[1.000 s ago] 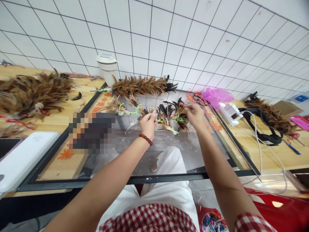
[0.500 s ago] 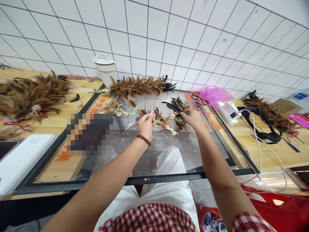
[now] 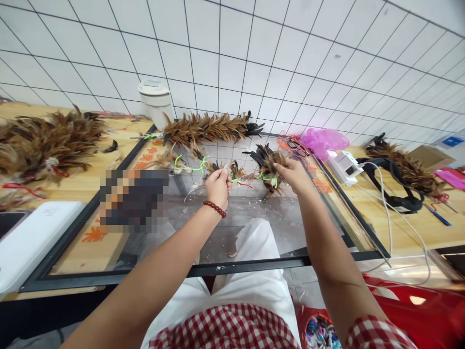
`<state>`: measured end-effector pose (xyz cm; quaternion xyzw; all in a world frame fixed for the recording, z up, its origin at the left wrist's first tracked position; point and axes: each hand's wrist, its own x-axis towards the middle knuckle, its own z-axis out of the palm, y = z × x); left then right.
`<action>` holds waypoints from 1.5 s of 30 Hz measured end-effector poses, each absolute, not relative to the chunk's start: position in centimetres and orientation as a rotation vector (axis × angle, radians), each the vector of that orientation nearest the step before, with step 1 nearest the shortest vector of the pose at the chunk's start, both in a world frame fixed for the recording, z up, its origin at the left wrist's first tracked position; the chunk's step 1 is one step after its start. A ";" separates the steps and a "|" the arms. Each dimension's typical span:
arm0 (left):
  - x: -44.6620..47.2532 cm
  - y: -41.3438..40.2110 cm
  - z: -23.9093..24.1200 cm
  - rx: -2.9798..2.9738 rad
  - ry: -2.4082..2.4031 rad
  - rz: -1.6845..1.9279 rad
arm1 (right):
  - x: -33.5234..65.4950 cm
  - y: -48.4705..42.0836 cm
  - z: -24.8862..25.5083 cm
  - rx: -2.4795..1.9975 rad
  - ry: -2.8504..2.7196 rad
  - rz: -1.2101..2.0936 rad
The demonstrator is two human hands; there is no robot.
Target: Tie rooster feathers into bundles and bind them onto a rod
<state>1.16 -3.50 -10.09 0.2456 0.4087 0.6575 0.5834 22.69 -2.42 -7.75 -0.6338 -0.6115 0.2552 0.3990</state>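
My right hand (image 3: 293, 175) is closed on a bunch of feathers (image 3: 267, 159), black and brown, just above the glass tabletop (image 3: 247, 213). Bright green ties show at the bunch's lower side. To its left, my left hand (image 3: 218, 186) is pinched shut, thumb against the fingers; what sits in the pinch is too small to make out. Small feather bundles (image 3: 165, 161) with green ties lie beyond and left of this hand. A red tie (image 3: 242, 183) shows between the two hands. Behind them lies a long feather duster (image 3: 209, 128) with brown plumes and a black tip.
A large feather pile (image 3: 54, 140) covers the left of the table. Near the wall stand a white lidded bin (image 3: 155, 104) and a pink plastic bag (image 3: 324, 144). Rightward are a white charger (image 3: 343, 167) with cables, a black headband (image 3: 394, 189) and another feather duster (image 3: 403, 165).
The green-tied feather bundle that lay between my hands is gone from that spot. The bunch at my right hand looks fuller. My left hand stays pinched in nearly the same place.
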 end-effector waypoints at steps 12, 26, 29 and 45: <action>0.1 -3.0 -8.3 0.461 0.918 1.638 | 21.4 -3.3 -8.3 -1.528 -1.905 0.194; -4.6 -0.3 -6.5 0.464 1.018 1.980 | 16.7 -2.0 -7.5 -1.771 -2.306 -0.199; -5.5 0.4 -6.9 0.489 1.067 2.023 | 15.0 -1.5 -6.8 -1.432 -2.369 -0.005; -6.6 2.6 -10.6 0.561 1.246 1.933 | 19.3 4.1 -6.6 -1.572 -1.675 0.298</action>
